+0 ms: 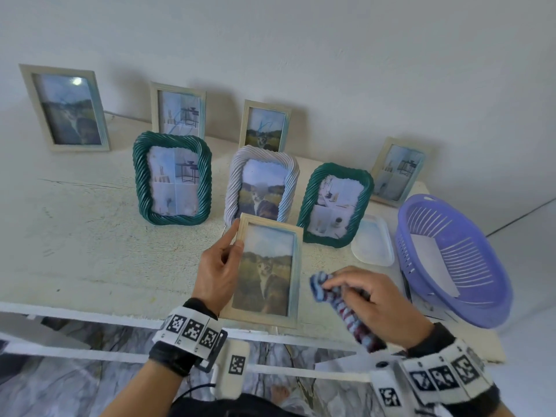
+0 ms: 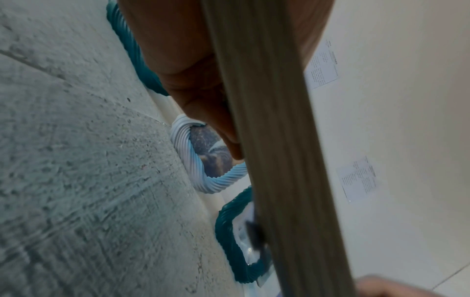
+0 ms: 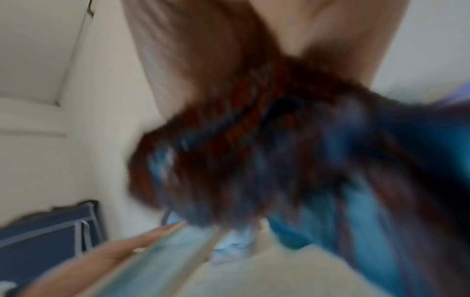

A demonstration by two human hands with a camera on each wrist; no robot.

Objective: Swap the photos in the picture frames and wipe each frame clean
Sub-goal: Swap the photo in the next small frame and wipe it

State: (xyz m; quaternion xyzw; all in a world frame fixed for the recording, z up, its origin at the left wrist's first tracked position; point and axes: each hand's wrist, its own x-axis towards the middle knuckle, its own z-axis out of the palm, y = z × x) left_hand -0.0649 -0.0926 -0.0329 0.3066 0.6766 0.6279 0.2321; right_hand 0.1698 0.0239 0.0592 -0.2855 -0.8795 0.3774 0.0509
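My left hand (image 1: 224,260) grips the left edge of a beige wooden picture frame (image 1: 267,269) with a cat photo, held tilted above the table's front edge. In the left wrist view that frame's edge (image 2: 274,140) runs down the middle, with my fingers (image 2: 198,80) curled against it. My right hand (image 1: 370,299) holds a bunched blue, white and dark red cloth (image 1: 337,302) just right of the frame, not touching the glass. The right wrist view is blurred; the cloth (image 3: 279,152) fills it, with the frame (image 3: 162,261) below.
Several framed photos stand on the white table (image 1: 90,251): two green rope frames (image 1: 172,179) (image 1: 334,206), a white rope frame (image 1: 261,185) and beige ones along the wall. A clear plastic sheet (image 1: 373,242) and a purple basket (image 1: 451,260) sit at the right.
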